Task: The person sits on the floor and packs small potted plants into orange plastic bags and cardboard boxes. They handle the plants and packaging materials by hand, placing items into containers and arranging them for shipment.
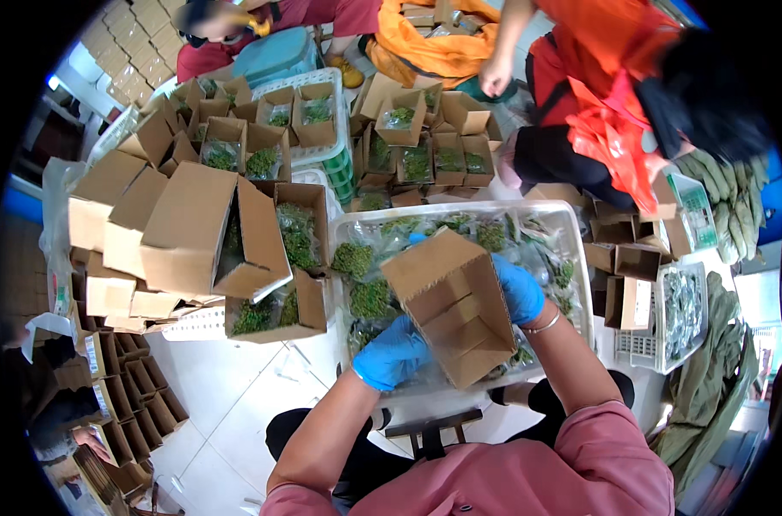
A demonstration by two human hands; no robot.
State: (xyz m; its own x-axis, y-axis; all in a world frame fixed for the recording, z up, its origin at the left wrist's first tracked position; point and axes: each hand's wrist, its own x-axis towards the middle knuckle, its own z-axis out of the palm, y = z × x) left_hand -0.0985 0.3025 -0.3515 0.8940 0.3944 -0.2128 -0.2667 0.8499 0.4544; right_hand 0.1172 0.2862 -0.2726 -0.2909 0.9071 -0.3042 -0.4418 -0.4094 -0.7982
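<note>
An empty cardboard box (472, 322) is held tilted over a white plastic crate (580, 258), its open mouth towards me. My left hand (392, 353), in a blue glove, grips the box's left side; part of its fingers is hidden behind the cardboard. On the other side my right hand (520, 291), gloved too, is closed on the box's right wall. Under the box, the crate holds several clear bags of small green plants (369, 299). Just left of the crate stands an open box of bagged plants (298, 236).
Cardboard boxes (180, 228) are piled at the left, some open. Filled boxes (417, 159) stand beyond my crate. A co-worker in orange (614, 43) sits at the far right, another person (227, 34) at the far left. A smaller white crate (679, 314) stands at the right.
</note>
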